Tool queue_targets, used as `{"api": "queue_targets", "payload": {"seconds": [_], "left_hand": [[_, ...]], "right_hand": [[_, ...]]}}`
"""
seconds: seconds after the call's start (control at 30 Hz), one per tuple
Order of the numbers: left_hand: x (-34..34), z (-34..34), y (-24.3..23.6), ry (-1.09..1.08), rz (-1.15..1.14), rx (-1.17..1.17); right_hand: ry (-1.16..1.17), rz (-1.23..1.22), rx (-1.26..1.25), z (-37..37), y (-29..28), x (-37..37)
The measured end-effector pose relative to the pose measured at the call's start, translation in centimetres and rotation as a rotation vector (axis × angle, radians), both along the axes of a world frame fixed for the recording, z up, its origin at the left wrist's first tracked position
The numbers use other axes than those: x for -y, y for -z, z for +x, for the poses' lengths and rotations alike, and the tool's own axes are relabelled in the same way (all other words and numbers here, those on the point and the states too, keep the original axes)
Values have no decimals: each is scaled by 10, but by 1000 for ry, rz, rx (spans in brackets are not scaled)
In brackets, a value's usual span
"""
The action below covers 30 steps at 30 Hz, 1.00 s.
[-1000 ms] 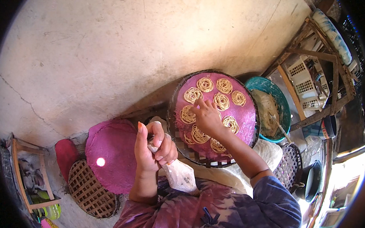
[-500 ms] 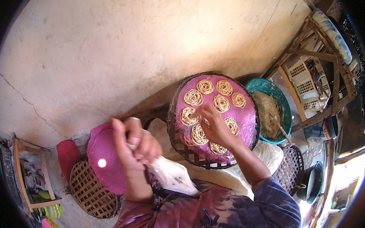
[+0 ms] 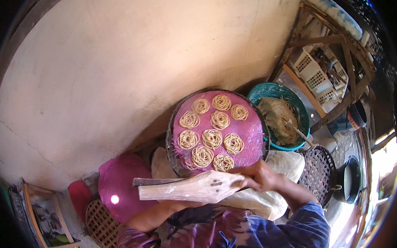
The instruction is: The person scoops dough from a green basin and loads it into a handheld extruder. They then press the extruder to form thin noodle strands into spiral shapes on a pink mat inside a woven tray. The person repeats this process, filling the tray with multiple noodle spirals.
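Wooden press held level at the near rim of the round tray bearing ten noodle coils on pink cloth, right hand fingers closed around its wide end, left hand hidden beneath it, grip undeterminable, teal dough basin just beside the tray's right rim.

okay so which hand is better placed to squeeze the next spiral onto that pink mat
Probably the right. The right hand already grips the wooden press by the pink mat, near its bare edge beside the dough spirals. The left hand is hidden under the press, so its grip cannot be judged.
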<state>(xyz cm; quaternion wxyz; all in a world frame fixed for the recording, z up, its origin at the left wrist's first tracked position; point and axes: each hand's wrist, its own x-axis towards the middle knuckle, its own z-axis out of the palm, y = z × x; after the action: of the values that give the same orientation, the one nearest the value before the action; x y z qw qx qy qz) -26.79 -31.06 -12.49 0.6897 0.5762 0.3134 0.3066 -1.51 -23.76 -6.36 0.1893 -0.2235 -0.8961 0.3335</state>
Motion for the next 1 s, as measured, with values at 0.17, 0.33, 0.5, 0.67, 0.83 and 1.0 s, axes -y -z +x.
{"api": "queue_targets", "payload": {"seconds": [0.17, 0.33, 0.5, 0.67, 0.83, 1.0], "left_hand": [[-28, 114, -18, 14, 942, -1328], [-87, 128, -67, 252, 998, -952], [-163, 120, -119, 690, 488, -488], [-194, 159, -143, 489, 1041, -692], [-231, 145, -131, 57, 1183, -993], [-255, 158, -81, -210, 128, -150]], "right_hand": [[227, -240, -54, 17, 4, -51], [-7, 289, -478, 25, -61, -69], [-275, 355, -191, 50, -138, -52], [516, 71, -514, 89, -133, -94], [957, -339, -1016, 204, -90, -134], [1042, -340, -1807, 277, -5, -164]]}}
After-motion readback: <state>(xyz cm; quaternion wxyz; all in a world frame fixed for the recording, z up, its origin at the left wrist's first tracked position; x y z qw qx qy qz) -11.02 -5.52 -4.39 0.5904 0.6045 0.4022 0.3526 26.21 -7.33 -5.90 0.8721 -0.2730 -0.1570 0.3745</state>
